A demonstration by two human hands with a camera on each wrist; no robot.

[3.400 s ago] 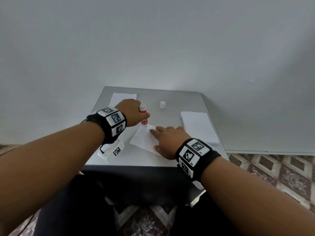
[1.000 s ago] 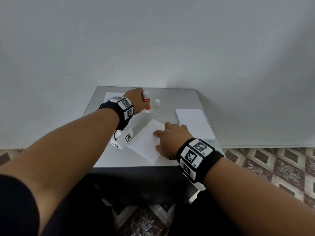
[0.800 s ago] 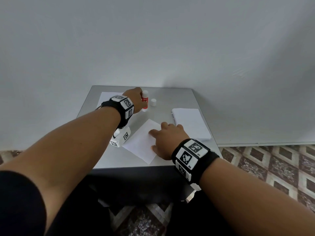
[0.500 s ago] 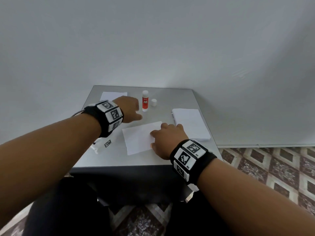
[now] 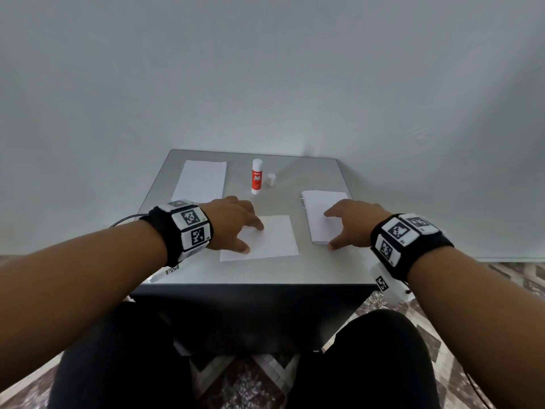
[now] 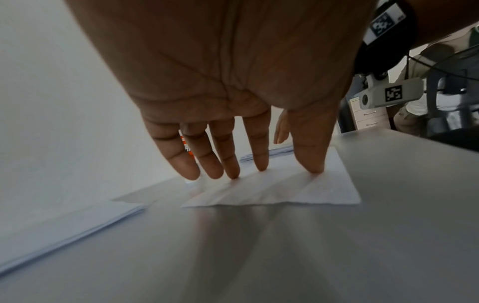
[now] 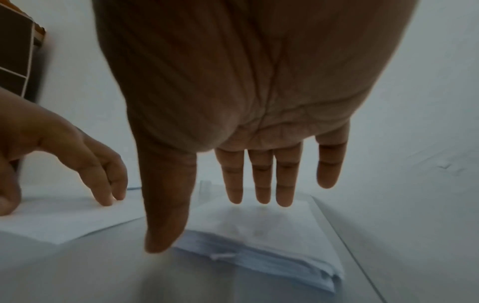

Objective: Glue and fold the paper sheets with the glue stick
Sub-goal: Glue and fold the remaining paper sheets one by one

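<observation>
In the left wrist view fingers (image 6: 199, 151) hide most of the glue stick (image 6: 187, 146); the head view's left hand (image 5: 233, 224) covers the sheet's (image 5: 272, 236) near-left corner; the right wrist view is blurred

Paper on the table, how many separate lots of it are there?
3: a single sheet under the left hand, a stack beneath the right hand, and a pile at far left.

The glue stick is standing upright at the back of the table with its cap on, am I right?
Not quite. The glue stick does stand upright at the back of the table, but its cap is off, standing beside it on the right. The head view shows this.
</observation>
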